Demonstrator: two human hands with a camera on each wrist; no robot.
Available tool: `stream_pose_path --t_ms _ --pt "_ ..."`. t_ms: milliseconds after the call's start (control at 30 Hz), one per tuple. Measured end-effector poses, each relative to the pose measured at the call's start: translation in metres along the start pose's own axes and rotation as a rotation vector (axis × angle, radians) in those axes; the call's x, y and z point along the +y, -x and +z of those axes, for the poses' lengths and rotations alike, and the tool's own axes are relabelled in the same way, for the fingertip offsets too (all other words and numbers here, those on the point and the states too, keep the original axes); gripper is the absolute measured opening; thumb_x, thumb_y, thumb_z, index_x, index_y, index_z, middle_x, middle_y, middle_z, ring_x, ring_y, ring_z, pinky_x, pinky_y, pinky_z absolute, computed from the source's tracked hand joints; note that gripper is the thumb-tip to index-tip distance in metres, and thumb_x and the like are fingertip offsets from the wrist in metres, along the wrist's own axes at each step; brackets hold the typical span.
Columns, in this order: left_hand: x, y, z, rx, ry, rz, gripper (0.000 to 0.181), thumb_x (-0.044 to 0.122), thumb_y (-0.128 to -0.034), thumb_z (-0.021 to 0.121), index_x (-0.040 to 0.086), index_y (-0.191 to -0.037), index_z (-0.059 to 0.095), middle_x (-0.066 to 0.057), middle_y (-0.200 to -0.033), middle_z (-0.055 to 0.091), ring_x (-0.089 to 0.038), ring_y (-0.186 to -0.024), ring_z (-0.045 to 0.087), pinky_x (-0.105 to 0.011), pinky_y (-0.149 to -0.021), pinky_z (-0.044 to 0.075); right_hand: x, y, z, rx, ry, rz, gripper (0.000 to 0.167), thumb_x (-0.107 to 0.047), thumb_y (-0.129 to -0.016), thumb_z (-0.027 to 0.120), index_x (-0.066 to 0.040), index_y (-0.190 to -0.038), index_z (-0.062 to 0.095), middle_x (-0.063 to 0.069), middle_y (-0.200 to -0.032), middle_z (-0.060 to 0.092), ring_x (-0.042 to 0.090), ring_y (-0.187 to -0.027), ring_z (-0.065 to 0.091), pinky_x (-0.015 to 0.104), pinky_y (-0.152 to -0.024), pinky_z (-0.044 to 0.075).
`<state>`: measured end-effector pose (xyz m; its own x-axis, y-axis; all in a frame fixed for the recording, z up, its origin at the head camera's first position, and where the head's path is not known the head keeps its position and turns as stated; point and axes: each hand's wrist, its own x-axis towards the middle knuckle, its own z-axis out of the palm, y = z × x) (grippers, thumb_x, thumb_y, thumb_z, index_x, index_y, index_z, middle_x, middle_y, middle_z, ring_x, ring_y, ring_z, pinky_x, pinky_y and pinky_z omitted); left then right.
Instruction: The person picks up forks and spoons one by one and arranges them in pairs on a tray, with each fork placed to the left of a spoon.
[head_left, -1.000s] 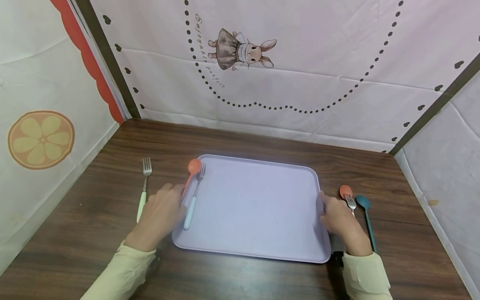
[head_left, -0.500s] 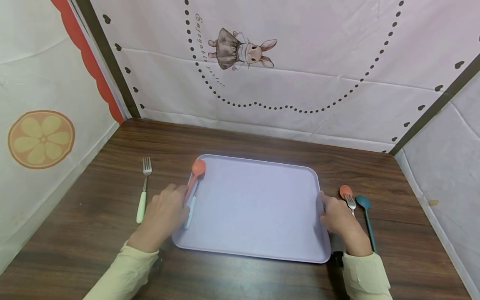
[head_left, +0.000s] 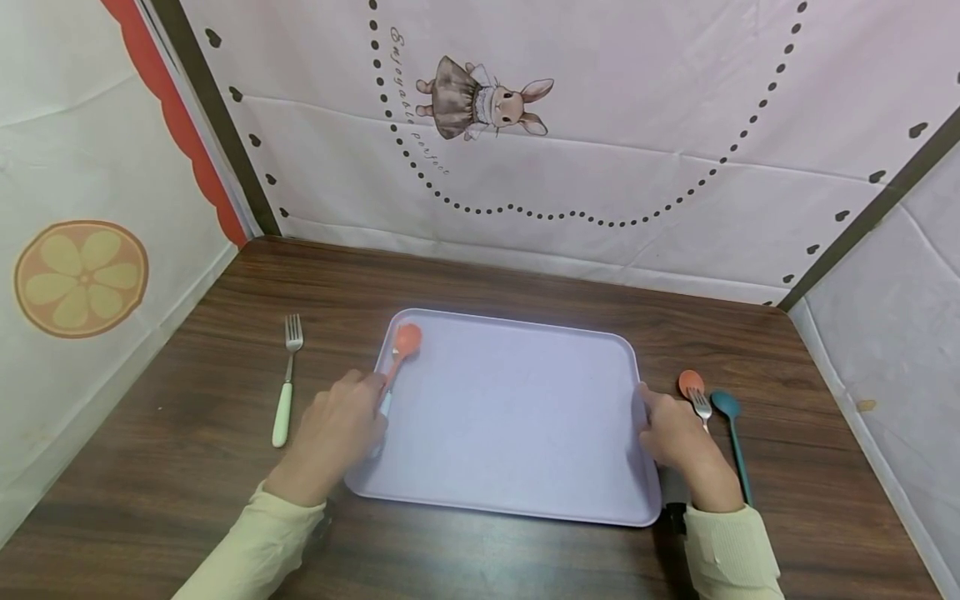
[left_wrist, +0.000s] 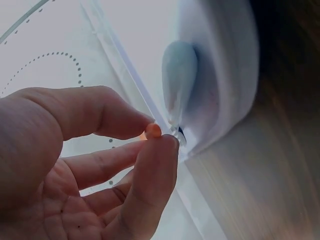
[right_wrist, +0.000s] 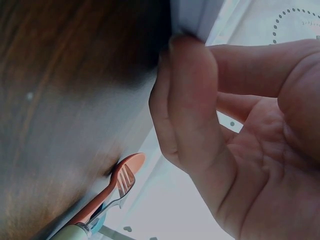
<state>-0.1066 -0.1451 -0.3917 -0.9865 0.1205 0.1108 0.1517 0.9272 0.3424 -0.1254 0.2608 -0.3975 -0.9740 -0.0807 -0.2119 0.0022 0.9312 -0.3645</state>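
My left hand (head_left: pixel 335 437) pinches an orange spoon (head_left: pixel 408 338) by its handle, with the bowl over the tray's far left corner. In the left wrist view the handle end (left_wrist: pixel 153 131) shows between thumb and fingers. Under the spoon, a fork with a light blue handle (left_wrist: pixel 179 70) lies along the left side inside the lilac tray (head_left: pixel 517 417); its head is mostly covered in the head view. My right hand (head_left: pixel 678 437) grips the tray's right rim (right_wrist: pixel 192 20) between thumb and fingers.
A fork with a pale green handle (head_left: pixel 282 408) lies left of the tray. Right of it lie another orange spoon (head_left: pixel 690 382), a fork (head_left: pixel 701 403) overlapping it, and a teal spoon (head_left: pixel 731 417). Printed cloth walls (head_left: pixel 637 100) enclose the back and sides of the wooden table (head_left: pixel 495 558).
My left hand has carried the orange spoon to the right, from the tray's left edge to above the blue-handled fork, covering the fork's head. My right hand and the tray have stayed still.
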Motion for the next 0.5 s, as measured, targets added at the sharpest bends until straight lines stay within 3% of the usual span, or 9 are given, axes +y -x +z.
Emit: stream_pose_path --t_ms 200,500 --pt "0.0033 -0.0001 0.0014 -0.009 -0.005 0.009 0.021 -0.001 -0.0777 0.065 -0.001 -0.098 0.067 -0.01 -0.075 0.052 -0.032 -0.056 0.053 -0.046 -0.047 0.046 -0.0005 -0.0003 0.0002 -0.004 0.003 0.007 0.066 0.004 -0.084 0.059 0.015 -0.145 0.039 0.031 -0.096 0.063 0.022 -0.055 0.051 0.033 -0.051 0.045" --pt "0.0072 -0.0009 0.0022 -0.006 -0.035 0.017 0.019 -0.001 -0.0794 0.064 -0.002 -0.098 0.067 -0.011 -0.074 0.052 -0.033 -0.056 0.054 -0.047 -0.047 0.046 0.0009 -0.0002 0.0004 -0.002 0.008 -0.008 0.066 0.004 -0.083 0.058 0.016 -0.145 0.039 0.02 -0.079 0.061 0.021 -0.054 0.05 0.033 -0.051 0.044"
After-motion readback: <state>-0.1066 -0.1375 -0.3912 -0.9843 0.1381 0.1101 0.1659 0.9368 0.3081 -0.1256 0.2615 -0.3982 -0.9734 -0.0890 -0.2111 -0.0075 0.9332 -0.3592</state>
